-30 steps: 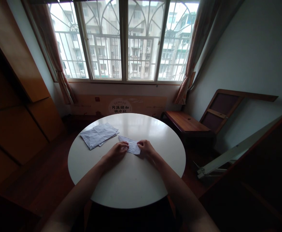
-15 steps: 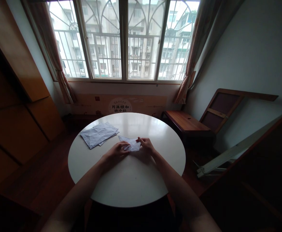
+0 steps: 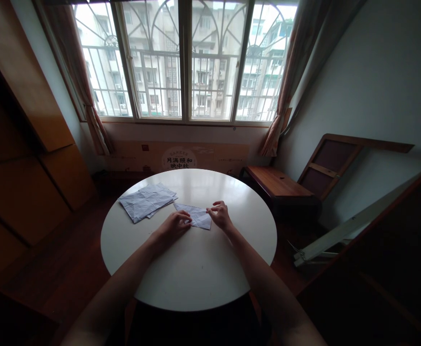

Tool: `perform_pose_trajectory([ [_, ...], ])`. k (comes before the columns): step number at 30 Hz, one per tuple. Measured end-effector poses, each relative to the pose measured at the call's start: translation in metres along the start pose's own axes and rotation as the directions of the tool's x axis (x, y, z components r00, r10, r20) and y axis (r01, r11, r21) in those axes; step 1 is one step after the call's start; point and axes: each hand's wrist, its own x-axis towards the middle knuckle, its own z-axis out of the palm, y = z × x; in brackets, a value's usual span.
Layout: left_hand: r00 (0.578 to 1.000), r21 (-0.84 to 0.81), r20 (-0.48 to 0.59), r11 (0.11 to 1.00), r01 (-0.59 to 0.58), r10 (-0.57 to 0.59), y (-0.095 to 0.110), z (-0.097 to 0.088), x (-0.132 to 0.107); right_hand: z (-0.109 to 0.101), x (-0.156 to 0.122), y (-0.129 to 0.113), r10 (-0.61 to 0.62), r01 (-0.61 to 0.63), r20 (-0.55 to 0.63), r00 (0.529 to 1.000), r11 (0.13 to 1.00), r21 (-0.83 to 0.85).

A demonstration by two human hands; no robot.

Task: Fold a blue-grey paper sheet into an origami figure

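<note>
On the white round table (image 3: 196,274) lies a folded sheet of paper (image 3: 201,219), pale bluish-grey, with creases across it and a pointed upper left corner. My left hand (image 3: 176,223) grips its left edge, fingers bent and fingertips on the paper. At the right edge, my right hand (image 3: 220,215) has its thumb and index finger closed on the paper, the other fingers curled above it. Part of the paper's left side is hidden under my left fingers. Farther left, a pile of creased paper sheets (image 3: 146,201) of the same colour rests on the table, apart from both hands.
Behind the table stands a long printed cardboard panel (image 3: 225,156) below the window. A low wooden bench (image 3: 278,181) is at the right, with a wooden frame (image 3: 331,161) leaning on the wall. Wooden cabinets (image 3: 55,182) line the left side.
The folded paper now lies flatter, with more of its face showing. My right hand has shifted slightly up and right, its fingers looser; my left hand has barely moved.
</note>
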Motion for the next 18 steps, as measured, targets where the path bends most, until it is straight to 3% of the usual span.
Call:
perform_pose_trajectory([
  [8,0.999,0.029,0.036,1.000,-0.010,0.009,0.0110,-0.0063,-0.0006,0.0050,-0.0032,-0.0022,-0.152,0.134,0.189,0.970,0.985,0.109],
  [13,0.997,0.064,-0.015,0.995,-0.077,0.079,0.0069,-0.0057,0.0001,0.0062,-0.0044,-0.0005,-0.138,0.119,0.257,0.957,0.989,0.088],
  [18,0.997,0.085,0.021,0.994,-0.069,0.068,0.0066,-0.0051,-0.0013,0.0043,-0.0028,0.0006,-0.075,0.063,0.278,0.958,0.997,0.050],
])
